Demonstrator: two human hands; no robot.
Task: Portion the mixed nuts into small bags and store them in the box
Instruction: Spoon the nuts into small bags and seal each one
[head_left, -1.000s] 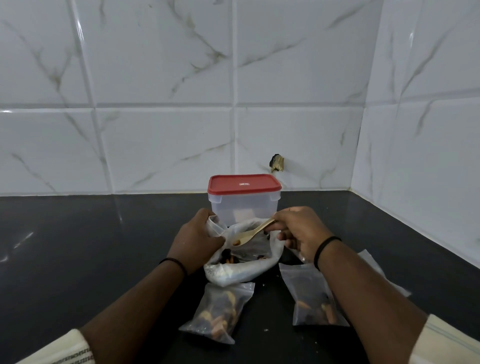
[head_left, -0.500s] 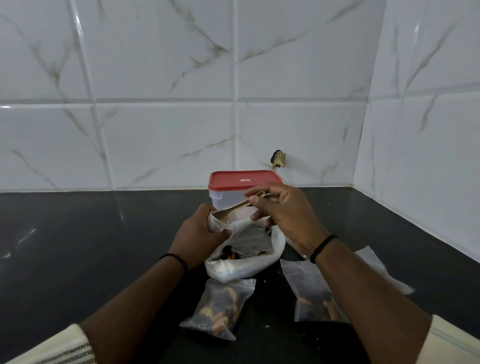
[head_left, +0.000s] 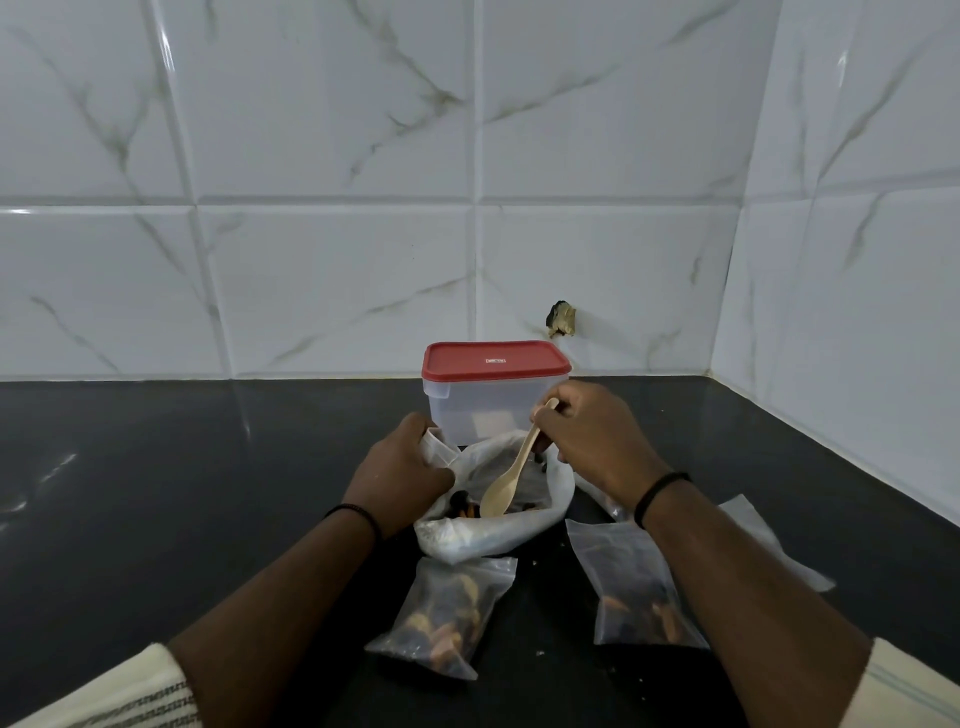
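Observation:
A large white plastic bag of mixed nuts (head_left: 485, 538) lies open on the black counter. My left hand (head_left: 402, 475) grips its left rim. My right hand (head_left: 587, 436) holds a wooden spoon (head_left: 506, 483) by the handle, its bowl down among the nuts inside the bag. Behind stands a clear box (head_left: 488, 413) with a red lid (head_left: 493, 358), shut. Two small filled zip bags lie in front: one at the centre (head_left: 447, 618), one to the right (head_left: 631, 592), partly under my right forearm.
An empty small bag (head_left: 763, 545) lies flat at the right behind my forearm. White marble tiles form the back wall and a right wall, meeting in a corner. The black counter (head_left: 182, 493) stretches to the left. A few crumbs lie near the bags.
My right hand lifted the spoon to the small opening at my left hand half a second ago, then came back; the spoon's bowl now dips into the big bag.

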